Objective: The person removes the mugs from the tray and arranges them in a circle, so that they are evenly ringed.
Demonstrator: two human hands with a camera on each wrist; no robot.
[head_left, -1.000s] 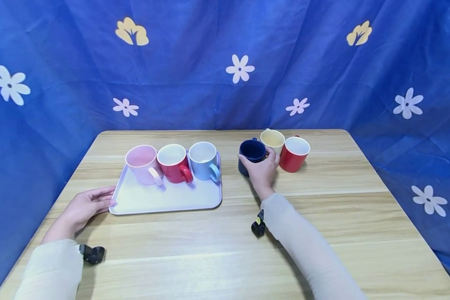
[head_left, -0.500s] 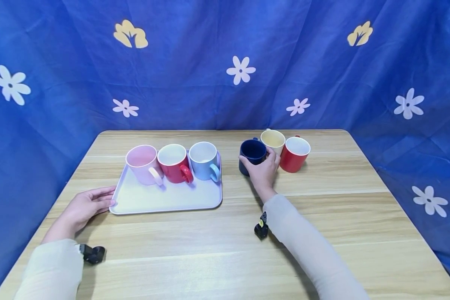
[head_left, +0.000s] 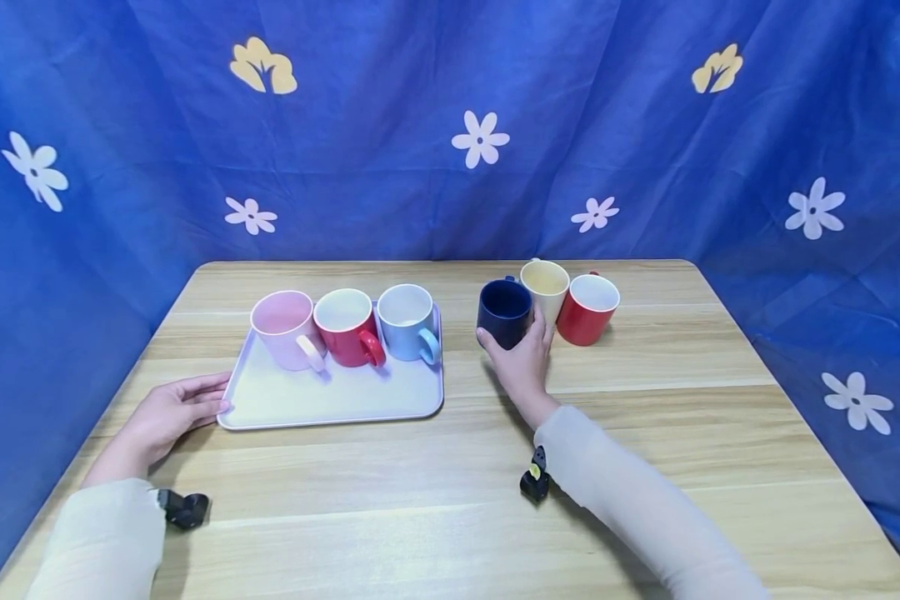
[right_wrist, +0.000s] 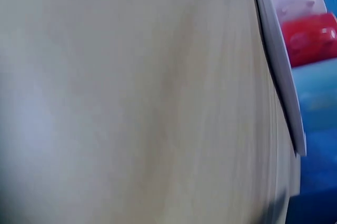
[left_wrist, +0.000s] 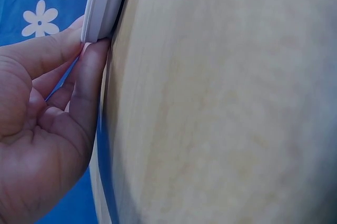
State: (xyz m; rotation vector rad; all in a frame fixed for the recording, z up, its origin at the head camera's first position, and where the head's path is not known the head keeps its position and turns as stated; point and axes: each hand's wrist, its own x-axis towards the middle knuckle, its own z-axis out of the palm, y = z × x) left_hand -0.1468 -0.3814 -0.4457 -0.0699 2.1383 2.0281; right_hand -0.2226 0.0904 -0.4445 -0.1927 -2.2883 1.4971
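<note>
A white tray (head_left: 330,408) lies on the left half of the table, with a pink mug (head_left: 285,342), a red mug (head_left: 345,337) and a light blue mug (head_left: 405,333) along its back. My left hand (head_left: 172,412) pinches the tray's left edge; the left wrist view has the thumb and a finger at the rim. On the right, my right hand (head_left: 523,362) is at the front of a dark blue mug (head_left: 503,321), thumb at its left and fingers at its right, spread loosely. The right wrist view hides these fingers.
Behind the dark blue mug stands a cream mug (head_left: 547,292), and to its right another red mug (head_left: 588,317). All this sits on a wooden table (head_left: 390,525), backed by a blue curtain (head_left: 390,100) with flowers.
My right hand has drawn back toward me and lower along the dark blue mug, uncovering more of its front. That mug stays in nearly the same place. The left hand and tray are still.
</note>
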